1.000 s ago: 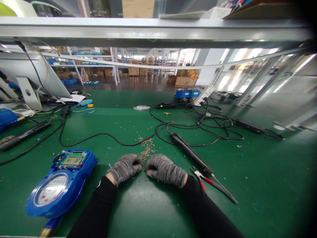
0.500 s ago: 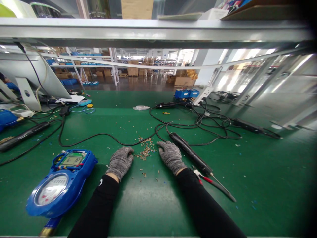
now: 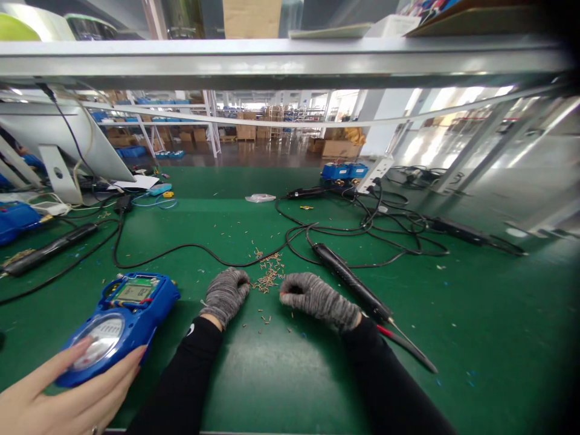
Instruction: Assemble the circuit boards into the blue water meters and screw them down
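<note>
A loose pile of small brass-coloured screws (image 3: 270,272) lies on the green tabletop between my two gloved hands. At the pile's left edge rests my left hand (image 3: 225,296), its fingers curled in; whether anything is between the fingertips is hidden. My right hand (image 3: 319,300) is at the lower right of the pile, thumb and forefinger brought together in a pinch. What the pinch holds, if anything, is too small to make out. Beside my right hand lies a black electric screwdriver (image 3: 351,281), with a red-handled tool (image 3: 403,343) partly under my sleeve.
Another person's bare hand (image 3: 72,389) grasps a blue meter (image 3: 158,308) with an exposed display at the left. Black cables (image 3: 380,229) tangle across the right rear near a power strip (image 3: 375,174). A second black screwdriver (image 3: 52,249) and a monitor (image 3: 90,145) are on the left.
My right hand has drawn back toward me and curled into a pinch. My left hand has shifted slightly right. Another person's hand has come in onto the blue meter.
</note>
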Motion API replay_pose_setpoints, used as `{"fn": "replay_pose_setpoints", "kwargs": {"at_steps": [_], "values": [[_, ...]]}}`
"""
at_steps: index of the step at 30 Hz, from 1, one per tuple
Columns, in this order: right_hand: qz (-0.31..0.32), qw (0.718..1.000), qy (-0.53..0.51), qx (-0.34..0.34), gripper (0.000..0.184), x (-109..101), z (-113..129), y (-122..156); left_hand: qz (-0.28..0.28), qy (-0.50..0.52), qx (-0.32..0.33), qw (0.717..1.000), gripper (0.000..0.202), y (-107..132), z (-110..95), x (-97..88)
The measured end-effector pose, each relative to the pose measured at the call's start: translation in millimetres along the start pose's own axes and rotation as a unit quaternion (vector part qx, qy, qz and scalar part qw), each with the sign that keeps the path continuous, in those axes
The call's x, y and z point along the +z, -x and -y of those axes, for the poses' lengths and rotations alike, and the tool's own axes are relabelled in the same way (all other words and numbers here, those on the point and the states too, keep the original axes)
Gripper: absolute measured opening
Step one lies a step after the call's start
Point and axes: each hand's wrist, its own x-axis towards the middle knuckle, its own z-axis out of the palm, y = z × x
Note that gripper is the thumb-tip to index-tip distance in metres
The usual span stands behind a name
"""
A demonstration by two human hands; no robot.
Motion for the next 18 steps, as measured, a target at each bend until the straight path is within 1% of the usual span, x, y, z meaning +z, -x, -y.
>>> {"fn": "replay_pose_setpoints", "kwargs": {"at_steps": [3,5,7,9,13,15,18], "values": [[0.019,0.999,-0.006,-0.028,0.005,9,3,0,0.004,-0.002,-0.001,1.000,0.014,-2,-1,0.6],[0.018,0.999,-0.006,-0.032,0.006,13,2,-2,0.006,0.001,-0.002,1.000,0.015,-3,-1,0.0],[0.004,1.000,-0.011,-0.028,0.010,13,0,-3,0.015,0.016,0.002,1.000,0.018,-2,-2,-2.2],[-0.034,0.999,-0.008,-0.009,0.014,10,-3,-5,0.040,0.048,0.025,0.998,0.019,1,-4,-5.6],[-0.131,0.989,0.033,0.063,0.022,4,-9,-8,0.126,0.123,0.110,0.978,0.014,13,-11,-10.4],[-0.153,0.982,0.062,0.092,0.021,4,-11,-11,0.152,0.136,0.134,0.970,0.010,19,-15,-9.9],[-0.153,0.976,0.106,0.116,0.023,7,-11,-15,0.164,0.143,0.141,0.966,0.007,23,-16,-7.7]]}}
